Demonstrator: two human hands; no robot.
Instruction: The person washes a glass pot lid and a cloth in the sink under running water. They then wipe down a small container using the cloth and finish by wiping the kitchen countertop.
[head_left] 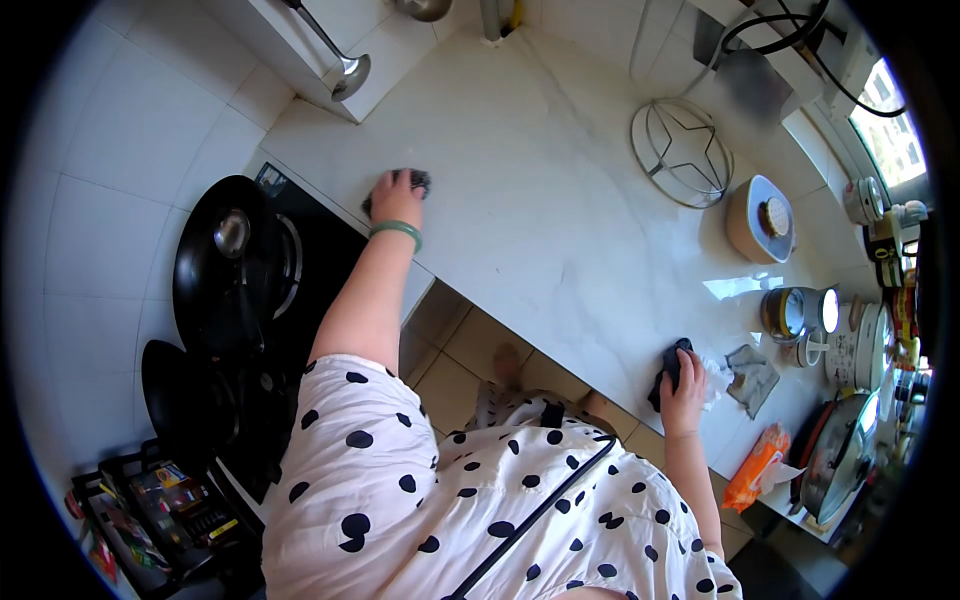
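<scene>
Near the stove side of the white marbled counter, my left hand is closed on a dark, patterned cloth, pressed to the surface. A green bangle circles that wrist. At the counter's front edge on the right, my right hand is closed around a dark cloth. Right beside it lie a crumpled white plastic piece and a grey cloth.
Black pans rest on the black stove at left. A round wire rack, a tub, jars, an orange packet and a lidded pan line the right side. A ladle hangs at top left.
</scene>
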